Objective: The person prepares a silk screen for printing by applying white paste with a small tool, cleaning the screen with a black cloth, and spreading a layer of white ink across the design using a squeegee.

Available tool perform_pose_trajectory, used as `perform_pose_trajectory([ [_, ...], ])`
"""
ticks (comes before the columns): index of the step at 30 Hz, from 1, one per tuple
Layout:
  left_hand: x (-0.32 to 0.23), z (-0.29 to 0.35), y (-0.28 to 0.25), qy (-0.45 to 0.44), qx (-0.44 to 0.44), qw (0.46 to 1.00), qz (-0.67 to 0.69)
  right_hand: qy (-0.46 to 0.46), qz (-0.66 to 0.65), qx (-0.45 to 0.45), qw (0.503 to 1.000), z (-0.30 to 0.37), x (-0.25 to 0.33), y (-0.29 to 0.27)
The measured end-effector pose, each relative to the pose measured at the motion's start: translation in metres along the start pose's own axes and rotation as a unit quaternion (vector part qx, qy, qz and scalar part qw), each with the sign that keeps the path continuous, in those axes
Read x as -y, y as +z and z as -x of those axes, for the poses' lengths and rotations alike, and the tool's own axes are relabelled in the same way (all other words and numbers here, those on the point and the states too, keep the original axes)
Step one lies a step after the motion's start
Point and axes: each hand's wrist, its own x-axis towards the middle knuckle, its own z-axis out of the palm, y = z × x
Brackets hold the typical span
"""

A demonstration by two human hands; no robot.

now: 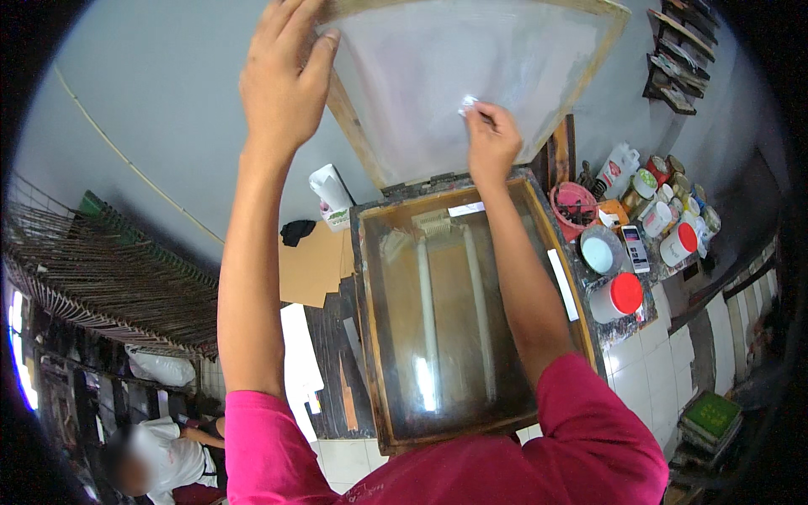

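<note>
The screen stood raised beyond the box, its upper left corner clasped by the left hand, while the right hand, nearer its middle, pinched a white wad at its face.

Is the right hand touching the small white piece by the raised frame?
Touching: the head view shows the right hand pinching the white piece, with no gap between them.

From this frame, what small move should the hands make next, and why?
Probably slide the white scrap slightly across the framed screen: the right hand pinches it at or very near the screen's face, while the left hand holds the upper left corner, with the frame standing raised behind the glass-topped box.
</note>
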Motion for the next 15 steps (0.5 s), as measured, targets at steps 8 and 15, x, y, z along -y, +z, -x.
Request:
perform_pose_trajectory([
  [8, 0.001, 0.002, 0.004, 0.002, -0.018, 1.0, -0.006, 0.01, -0.034, -0.022, 0.999, -0.008, 0.002, -0.002],
  [15, -0.003, -0.003, 0.002, 0.001, -0.003, 1.0, -0.004, 0.011, 0.008, -0.013, 1.0, -0.014, -0.015, -0.015],
])
